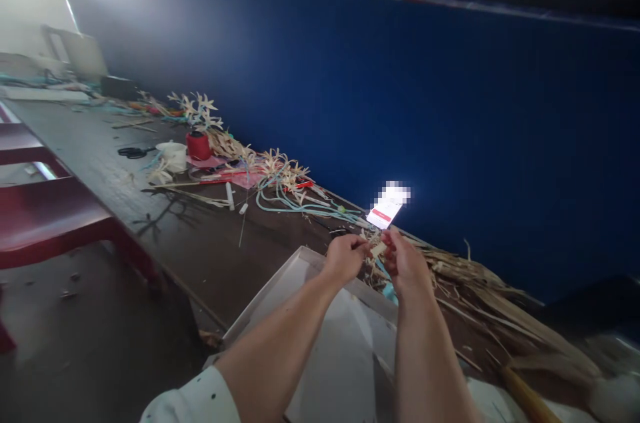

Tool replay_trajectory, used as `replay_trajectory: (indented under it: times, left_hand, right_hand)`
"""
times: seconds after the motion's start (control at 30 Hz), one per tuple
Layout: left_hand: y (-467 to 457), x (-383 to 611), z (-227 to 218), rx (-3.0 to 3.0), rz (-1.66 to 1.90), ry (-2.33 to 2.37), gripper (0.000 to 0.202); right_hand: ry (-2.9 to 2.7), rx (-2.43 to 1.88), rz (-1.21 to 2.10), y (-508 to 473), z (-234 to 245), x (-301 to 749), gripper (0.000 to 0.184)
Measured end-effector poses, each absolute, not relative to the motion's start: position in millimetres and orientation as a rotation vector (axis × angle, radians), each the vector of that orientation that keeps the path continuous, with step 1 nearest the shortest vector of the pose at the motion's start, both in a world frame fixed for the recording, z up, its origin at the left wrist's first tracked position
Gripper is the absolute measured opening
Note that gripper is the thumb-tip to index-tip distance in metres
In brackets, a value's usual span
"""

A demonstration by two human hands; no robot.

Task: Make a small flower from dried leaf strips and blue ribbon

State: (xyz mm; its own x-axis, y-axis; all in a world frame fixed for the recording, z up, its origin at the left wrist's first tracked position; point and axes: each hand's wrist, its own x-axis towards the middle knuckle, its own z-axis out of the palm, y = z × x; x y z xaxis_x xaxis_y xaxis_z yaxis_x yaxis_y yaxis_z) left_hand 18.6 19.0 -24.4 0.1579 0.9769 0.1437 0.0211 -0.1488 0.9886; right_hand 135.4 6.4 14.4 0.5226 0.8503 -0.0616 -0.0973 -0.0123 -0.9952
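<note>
My left hand (344, 257) and my right hand (406, 261) are held close together above the wooden table (200, 243), both with fingers pinched on a small pale straw piece (378, 249). A thin light-blue strand (387, 279) hangs below my right hand. Just beyond the hands a lit phone (386, 209) leans against the blue wall (450, 109). Dry straw stalks (480, 283) lie on the table right of my hands.
A white tray (310, 276) lies under my forearms. Farther left on the table are straw flowers (283, 166), light-blue cords (300, 206), a red spool (199, 145), a white cup (173, 155) and black scissors (133, 152). Red benches (45, 216) stand left.
</note>
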Motion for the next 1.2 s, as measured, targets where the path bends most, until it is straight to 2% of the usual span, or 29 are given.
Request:
replay_trajectory:
  times: [0.2, 0.53, 1.2]
  left_hand:
    - [18, 16, -23, 1.489, 1.152, 1.060, 0.028]
    - [17, 19, -24, 1.486, 1.099, 1.065, 0.023]
    - [17, 19, -26, 1.530, 1.057, 1.046, 0.028]
  right_hand:
    - [-0.715, -1.329, 1.023, 6, 6, 146, 0.043]
    - [-0.797, -1.361, 0.997, -2, 12, 143, 0.035]
    - [-0.762, -1.342, 0.942, -2, 9, 145, 0.026]
